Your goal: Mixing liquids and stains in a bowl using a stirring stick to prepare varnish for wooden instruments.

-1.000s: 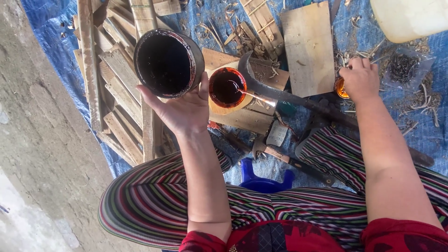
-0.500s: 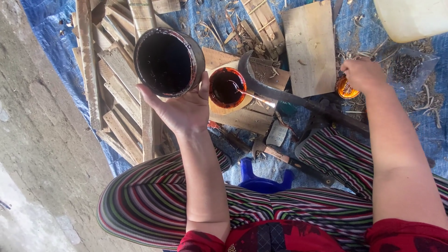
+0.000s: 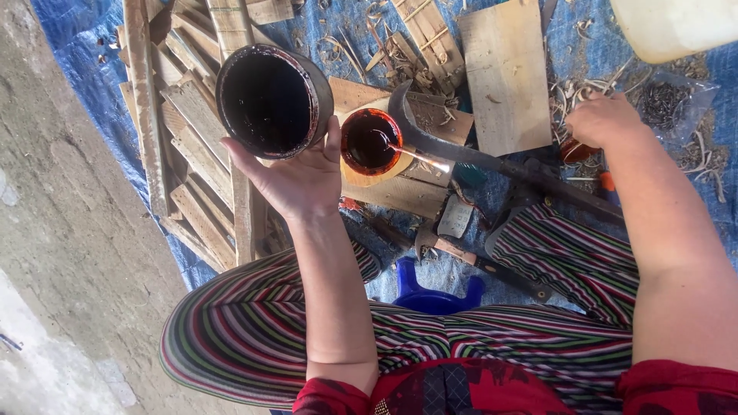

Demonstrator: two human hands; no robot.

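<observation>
Can (image 3: 273,100) gripped by left hand (image 3: 296,180), rim beside small cup (image 3: 370,140).

Your left hand (image 3: 296,180) holds up a round, open can (image 3: 273,100), tipped toward you so its dark, glossy inside shows; its rim is stained deep red. Just beside it, on a wooden board, sits a smaller open tin (image 3: 371,141) of dark red liquid. At the top right corner lies a pale, cream plastic jug (image 3: 676,27) (only partly in view). Below that jug rests a clear plastic bag (image 3: 667,104) of small dark bits. No labels, signs or screens show.
</observation>
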